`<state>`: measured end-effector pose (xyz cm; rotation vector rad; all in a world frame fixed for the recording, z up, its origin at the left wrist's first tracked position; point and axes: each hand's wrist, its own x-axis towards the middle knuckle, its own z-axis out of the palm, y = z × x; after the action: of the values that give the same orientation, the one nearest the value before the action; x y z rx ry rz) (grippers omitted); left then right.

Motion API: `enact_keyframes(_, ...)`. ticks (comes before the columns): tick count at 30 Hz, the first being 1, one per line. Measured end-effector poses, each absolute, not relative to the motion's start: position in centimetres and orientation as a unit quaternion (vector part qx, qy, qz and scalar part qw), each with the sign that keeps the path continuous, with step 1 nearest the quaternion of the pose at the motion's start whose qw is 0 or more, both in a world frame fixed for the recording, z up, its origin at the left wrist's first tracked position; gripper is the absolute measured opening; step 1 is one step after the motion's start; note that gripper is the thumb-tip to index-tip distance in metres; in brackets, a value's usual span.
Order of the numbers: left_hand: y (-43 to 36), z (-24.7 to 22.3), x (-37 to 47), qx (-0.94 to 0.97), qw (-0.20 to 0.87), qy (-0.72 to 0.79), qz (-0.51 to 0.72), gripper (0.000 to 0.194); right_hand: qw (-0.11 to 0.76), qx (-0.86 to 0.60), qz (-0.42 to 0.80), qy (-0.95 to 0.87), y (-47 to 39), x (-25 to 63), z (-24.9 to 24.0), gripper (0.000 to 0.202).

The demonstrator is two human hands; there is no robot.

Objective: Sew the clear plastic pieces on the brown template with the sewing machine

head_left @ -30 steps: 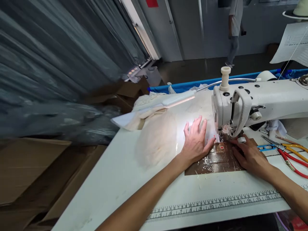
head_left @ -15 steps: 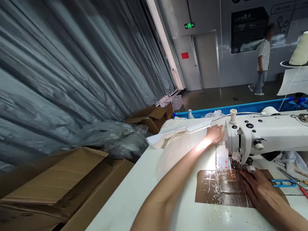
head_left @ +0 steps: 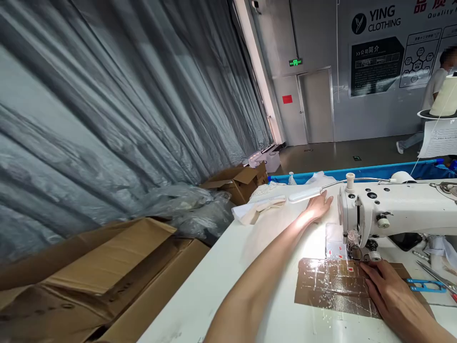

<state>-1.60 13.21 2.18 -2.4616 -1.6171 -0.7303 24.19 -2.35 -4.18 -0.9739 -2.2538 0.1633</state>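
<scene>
My left hand (head_left: 319, 206) reaches past the left side of the white sewing machine (head_left: 410, 205), under a white lamp (head_left: 304, 195) on a bendy metal neck. Its fingers are stretched out, next to pale thin fabric (head_left: 266, 233) spread on the table. Close to the presser foot (head_left: 355, 252) lies my right hand (head_left: 391, 288), its fingers stretched over a brown taped sheet (head_left: 332, 288). Nothing shows in its grasp. Beside the needle area is a metal plate with small red marks (head_left: 334, 250).
Blue thread snips (head_left: 426, 285) and scissors (head_left: 433, 276) lie right of my right hand. Large cardboard boxes (head_left: 117, 267) and plastic bags (head_left: 200, 209) stand left of the table (head_left: 200, 290). Blue cloth (head_left: 385, 173) runs behind the table. A thread cone (head_left: 443, 97) stands at right.
The view has tilted up and left, so the table sits slightly lower. My left hand's fingers look more spread. A person in the background has walked to the right edge.
</scene>
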Motion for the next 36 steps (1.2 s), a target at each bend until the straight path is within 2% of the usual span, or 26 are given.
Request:
enact_keyframes(4,8.8,3.5,-5.1,-0.762,0.008,-0.589,-0.268,0.036,0.330,-0.370,0.060,-0.866,-2.5,24.4,-3.8,0.033)
enact_keyframes(10,2.1,5.6,-13.5,-0.675,-0.034,-0.664,-0.320,0.045,0.329,-0.358,0.055,-0.872,-2.5,24.5,-3.1,0.036)
enact_keyframes(15,-2.8,5.4,-17.5,-0.641,-0.072,-0.691,-0.325,0.046,0.334,-0.343,0.042,-0.877,-2.3,24.8,-3.3,0.039)
enact_keyframes(20,-5.5,3.4,-16.8,-0.643,-0.117,-0.689,-0.313,0.041,0.328,-0.347,0.047,-0.877,-2.4,24.8,-2.7,0.039)
enact_keyframes(25,-5.7,1.8,-15.4,-0.635,-0.125,-0.693,-0.319,0.027,0.325,-0.359,0.066,-0.872,-2.6,24.7,-2.4,0.039)
enact_keyframes(32,-5.5,3.0,-14.6,-0.624,-0.126,-0.678,-0.367,0.033,0.321,-0.364,0.056,-0.872,-2.6,24.7,-2.9,0.041)
enact_keyframes(36,-5.9,3.5,-11.4,-0.631,-0.158,-0.659,-0.378,0.033,0.303,-0.388,0.056,-0.869,-2.5,24.7,-2.9,0.041)
